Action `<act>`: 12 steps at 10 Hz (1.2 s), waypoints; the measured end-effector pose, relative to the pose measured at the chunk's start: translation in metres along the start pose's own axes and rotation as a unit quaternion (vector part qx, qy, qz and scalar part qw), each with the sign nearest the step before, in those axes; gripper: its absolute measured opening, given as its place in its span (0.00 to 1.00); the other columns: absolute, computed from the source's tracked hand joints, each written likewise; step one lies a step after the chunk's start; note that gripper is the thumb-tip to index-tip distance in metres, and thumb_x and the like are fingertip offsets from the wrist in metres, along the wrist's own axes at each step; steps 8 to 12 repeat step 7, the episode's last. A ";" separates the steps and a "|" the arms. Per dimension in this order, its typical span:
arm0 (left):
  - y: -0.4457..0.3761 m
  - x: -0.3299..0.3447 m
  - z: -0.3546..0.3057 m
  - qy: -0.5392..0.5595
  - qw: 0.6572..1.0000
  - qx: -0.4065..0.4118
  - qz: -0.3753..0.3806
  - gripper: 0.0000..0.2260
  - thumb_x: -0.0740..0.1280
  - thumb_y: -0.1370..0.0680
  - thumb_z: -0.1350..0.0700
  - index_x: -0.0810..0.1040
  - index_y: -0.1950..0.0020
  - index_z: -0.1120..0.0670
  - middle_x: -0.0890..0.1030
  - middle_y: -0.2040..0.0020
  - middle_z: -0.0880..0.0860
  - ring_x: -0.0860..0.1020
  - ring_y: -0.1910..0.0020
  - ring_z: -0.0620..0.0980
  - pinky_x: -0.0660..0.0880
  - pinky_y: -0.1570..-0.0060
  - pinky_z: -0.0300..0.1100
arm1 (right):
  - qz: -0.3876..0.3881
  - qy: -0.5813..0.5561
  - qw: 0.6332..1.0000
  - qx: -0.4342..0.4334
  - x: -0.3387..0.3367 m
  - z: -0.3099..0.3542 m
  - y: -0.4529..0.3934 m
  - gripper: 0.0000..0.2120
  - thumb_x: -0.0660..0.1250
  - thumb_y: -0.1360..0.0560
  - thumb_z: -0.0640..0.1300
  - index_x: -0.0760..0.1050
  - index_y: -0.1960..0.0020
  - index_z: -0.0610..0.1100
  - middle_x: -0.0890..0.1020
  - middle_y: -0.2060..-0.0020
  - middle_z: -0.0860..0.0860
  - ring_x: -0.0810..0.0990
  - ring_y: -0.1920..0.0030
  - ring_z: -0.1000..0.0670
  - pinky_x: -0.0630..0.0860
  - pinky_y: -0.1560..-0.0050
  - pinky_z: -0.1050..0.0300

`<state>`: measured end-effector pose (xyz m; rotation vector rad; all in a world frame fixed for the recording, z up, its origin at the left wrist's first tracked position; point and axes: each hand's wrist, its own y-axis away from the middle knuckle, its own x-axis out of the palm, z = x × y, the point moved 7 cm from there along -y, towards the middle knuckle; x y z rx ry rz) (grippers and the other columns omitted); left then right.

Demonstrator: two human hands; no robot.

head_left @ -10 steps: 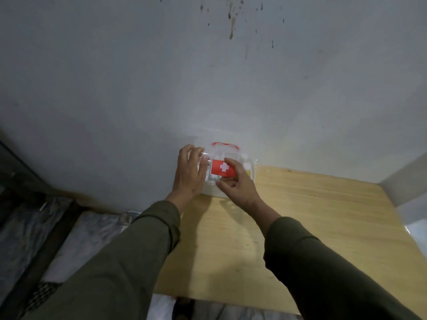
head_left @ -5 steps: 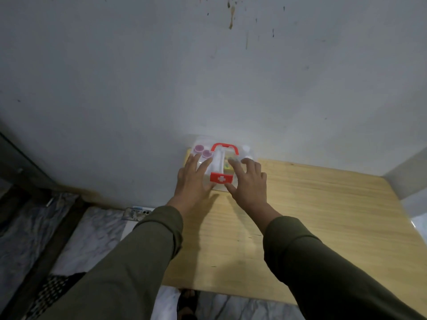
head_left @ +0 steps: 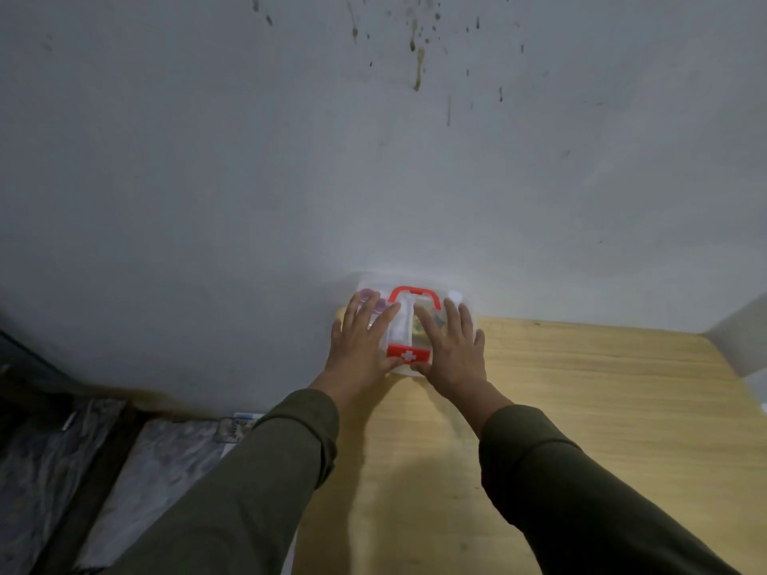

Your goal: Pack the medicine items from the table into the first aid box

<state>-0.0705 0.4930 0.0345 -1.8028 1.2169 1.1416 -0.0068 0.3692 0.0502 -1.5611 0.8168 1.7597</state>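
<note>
A clear plastic first aid box (head_left: 398, 329) with a red handle (head_left: 413, 293) and a red latch bearing a white cross (head_left: 408, 355) sits at the table's far left corner, against the wall. Its lid is down. Through the lid I see purple-capped items (head_left: 367, 296) on the left and yellowish contents in the middle. My left hand (head_left: 361, 346) lies flat on the left half of the lid with fingers spread. My right hand (head_left: 450, 350) lies flat on the right half, thumb beside the latch.
The wooden table (head_left: 581, 408) stretches right and toward me. A grey stained wall (head_left: 373, 159) rises straight behind the box. Left of the table the floor drops away, with marble-patterned tiles (head_left: 157, 458) and a dark edge.
A second ago my hands held the box's front with the lid raised. The lid came down, and both palms have since slid forward to lie flat on top of it.
</note>
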 end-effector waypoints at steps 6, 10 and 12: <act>-0.009 0.000 -0.004 -0.042 0.999 -0.005 -0.029 0.46 0.64 0.33 0.29 0.40 0.25 0.41 0.42 0.22 0.51 0.39 0.23 0.55 0.42 0.27 0.62 | -0.015 -0.046 0.997 -0.068 -0.008 -0.016 -0.015 0.44 0.64 0.30 0.65 0.38 0.27 0.59 0.43 0.23 0.47 0.39 0.23 0.40 0.49 0.28 0.33; 0.038 0.020 -0.010 -0.003 0.989 -0.018 -0.147 0.35 0.56 0.27 0.32 0.52 0.24 0.45 0.50 0.22 0.53 0.48 0.24 0.56 0.51 0.30 0.61 | -0.134 -0.162 0.975 -0.072 -0.010 -0.041 0.026 0.38 0.64 0.29 0.60 0.47 0.26 0.60 0.57 0.24 0.46 0.54 0.24 0.44 0.63 0.29 0.40; 0.038 0.020 -0.010 -0.003 0.989 -0.018 -0.147 0.35 0.56 0.27 0.32 0.52 0.24 0.45 0.50 0.22 0.53 0.48 0.24 0.56 0.51 0.30 0.61 | -0.134 -0.162 0.975 -0.072 -0.010 -0.041 0.026 0.38 0.64 0.29 0.60 0.47 0.26 0.60 0.57 0.24 0.46 0.54 0.24 0.44 0.63 0.29 0.40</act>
